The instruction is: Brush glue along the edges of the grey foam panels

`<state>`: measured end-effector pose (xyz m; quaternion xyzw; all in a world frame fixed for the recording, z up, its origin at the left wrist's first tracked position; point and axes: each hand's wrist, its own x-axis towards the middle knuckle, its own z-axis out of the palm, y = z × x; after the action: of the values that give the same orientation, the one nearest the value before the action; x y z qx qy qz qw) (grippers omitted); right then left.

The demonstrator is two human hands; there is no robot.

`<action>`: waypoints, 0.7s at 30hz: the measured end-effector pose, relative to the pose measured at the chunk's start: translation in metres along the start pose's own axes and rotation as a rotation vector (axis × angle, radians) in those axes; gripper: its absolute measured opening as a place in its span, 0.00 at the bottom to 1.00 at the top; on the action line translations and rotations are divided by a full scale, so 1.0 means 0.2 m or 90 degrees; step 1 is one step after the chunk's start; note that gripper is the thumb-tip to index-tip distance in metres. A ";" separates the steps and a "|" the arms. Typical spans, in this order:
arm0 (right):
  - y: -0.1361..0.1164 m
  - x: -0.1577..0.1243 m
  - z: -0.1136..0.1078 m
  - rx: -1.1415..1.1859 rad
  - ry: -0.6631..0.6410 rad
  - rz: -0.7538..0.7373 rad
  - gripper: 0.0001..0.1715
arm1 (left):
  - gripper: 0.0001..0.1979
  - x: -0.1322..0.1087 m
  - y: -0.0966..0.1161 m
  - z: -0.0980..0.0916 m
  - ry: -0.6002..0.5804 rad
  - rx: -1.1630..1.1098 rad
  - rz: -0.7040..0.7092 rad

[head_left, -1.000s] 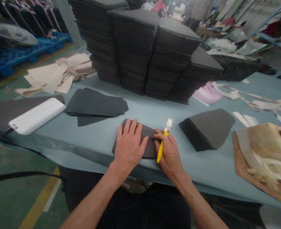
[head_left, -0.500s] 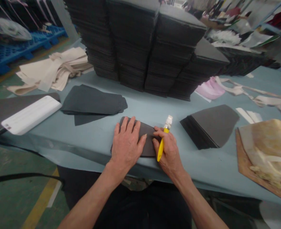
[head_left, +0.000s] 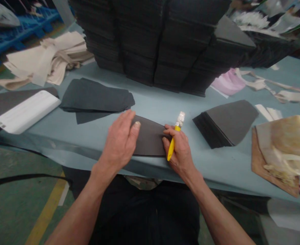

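A dark grey flat panel [head_left: 150, 137] lies near the table's front edge, between my hands. My left hand [head_left: 120, 137] is over its left end, fingers extended and thumb apart; whether it touches the panel I cannot tell. With a yellow-handled paintbrush [head_left: 172, 144] in its grip, my right hand [head_left: 180, 148] rests at the panel's right end, thumb and fingers at that edge. The brush's whitish bristles point away from me. Thin dark sheets [head_left: 96, 97] lie in a loose pile beyond my left hand. To the right sits a small stack of dark panels [head_left: 229, 122].
Tall stacks of dark panels [head_left: 150, 44] stand at the back. A white power bank-like block [head_left: 27, 112] lies at left, near beige fabric strips [head_left: 48, 58]. At right, a glue-stained container [head_left: 285, 143] sits on a brown board [head_left: 257, 163]. Pink material [head_left: 229, 81] lies farther back.
My left hand has lifted off the panel's middle and shifted left, uncovering more of it. The right hand keeps the brush at the right edge. The whole view has tilted downward slightly.
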<state>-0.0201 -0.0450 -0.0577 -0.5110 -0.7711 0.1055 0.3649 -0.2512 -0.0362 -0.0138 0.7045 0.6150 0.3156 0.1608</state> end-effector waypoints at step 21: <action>-0.10 -0.16 -0.02 0.039 0.104 0.236 0.17 | 0.28 -0.26 -0.03 0.01 0.094 -0.264 -0.194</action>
<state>-0.0245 -0.0820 -0.0587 -0.6396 -0.6280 0.1526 0.4161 -0.2577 -0.0852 -0.0321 0.5306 0.6463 0.4576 0.3021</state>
